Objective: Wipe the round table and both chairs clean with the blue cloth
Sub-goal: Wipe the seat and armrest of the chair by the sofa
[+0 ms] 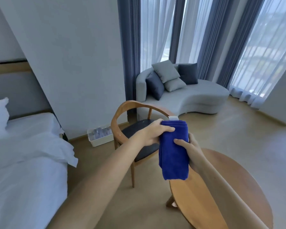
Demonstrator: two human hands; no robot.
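The folded blue cloth (173, 151) hangs in the air between both hands, above the near edge of the round table (234, 187). The left hand (153, 133) grips its top, thumb over the front; the right hand (191, 150) pinches its side, most fingers hidden behind the fabric. The table runs off the bottom edge. Only one wooden chair (135, 129) shows, partly covered by the cloth. Beyond lie a bed (23, 154), a grey sofa (196, 96) and curtains (130, 38).
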